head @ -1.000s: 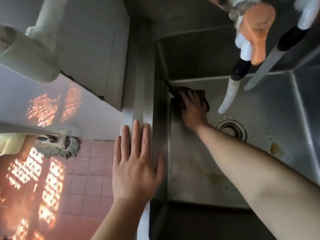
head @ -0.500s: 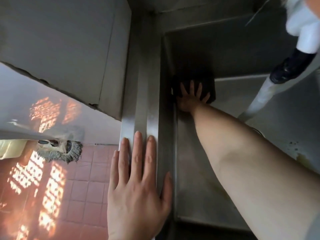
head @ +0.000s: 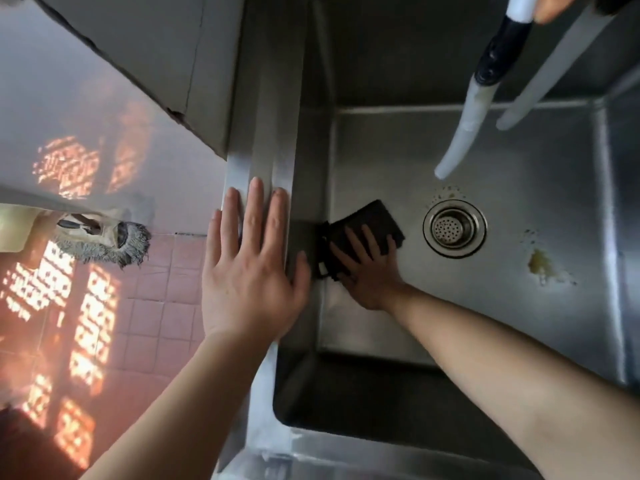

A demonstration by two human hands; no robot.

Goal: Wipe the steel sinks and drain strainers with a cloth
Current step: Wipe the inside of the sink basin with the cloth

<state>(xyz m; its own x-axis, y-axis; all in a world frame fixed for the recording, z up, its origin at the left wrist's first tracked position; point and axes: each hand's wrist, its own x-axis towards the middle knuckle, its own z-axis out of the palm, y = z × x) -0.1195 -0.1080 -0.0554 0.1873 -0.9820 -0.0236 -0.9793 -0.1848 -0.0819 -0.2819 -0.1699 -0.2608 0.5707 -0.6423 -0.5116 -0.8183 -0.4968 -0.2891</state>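
A single head-worn wide-angle camera looks steeply down from close above into the steel sink [head: 519, 209], its left rim and tiled floor [head: 145, 306] alongside.

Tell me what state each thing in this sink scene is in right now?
Cloth: dark, flat on the sink floor beside the left wall.
Right hand: pressing the cloth, fingers straight.
Left hand: flat on the sink rim.
Drain strainer: seated, uncovered.
Yellowish stain: unwiped.
Hoses: hanging, no water visible.
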